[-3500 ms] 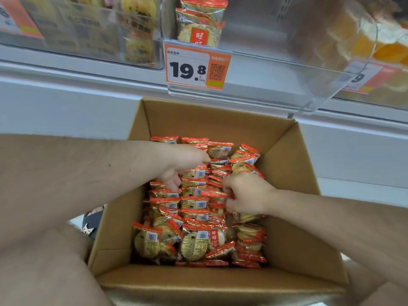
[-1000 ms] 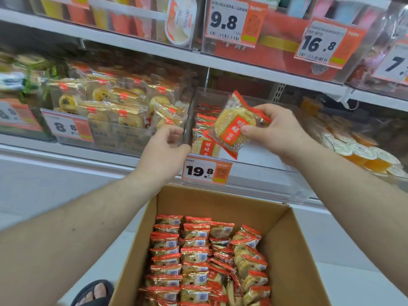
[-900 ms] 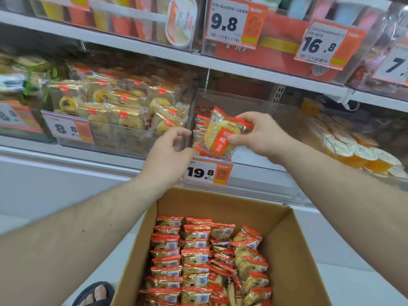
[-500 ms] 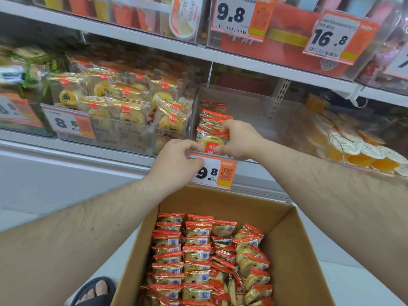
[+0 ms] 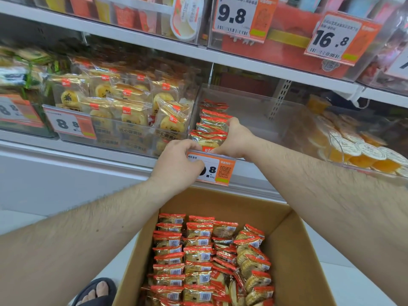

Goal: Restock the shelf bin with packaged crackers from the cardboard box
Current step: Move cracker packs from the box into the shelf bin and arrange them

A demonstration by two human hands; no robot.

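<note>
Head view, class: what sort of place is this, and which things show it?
Most likely a shop's snack aisle: price tags clipped to shelves, clear bins of packaged snacks, and a cardboard box of cracker packs being shelved.

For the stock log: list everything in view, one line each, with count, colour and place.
cardboard box: one, brown, below the shelf
cracker packs in box: many, red and gold, in rows
shelf bin: one, clear, mostly bare
cracker packs in bin: a short row, red and gold, bin's left side
price tag: one, white and orange, bin's front
pastry packs: many, yellow, bin to the left
jelly cups: many, orange, bin to the right
sandalled foot: one, bottom left
hands: left on the tag, right on the bin's packs
</note>
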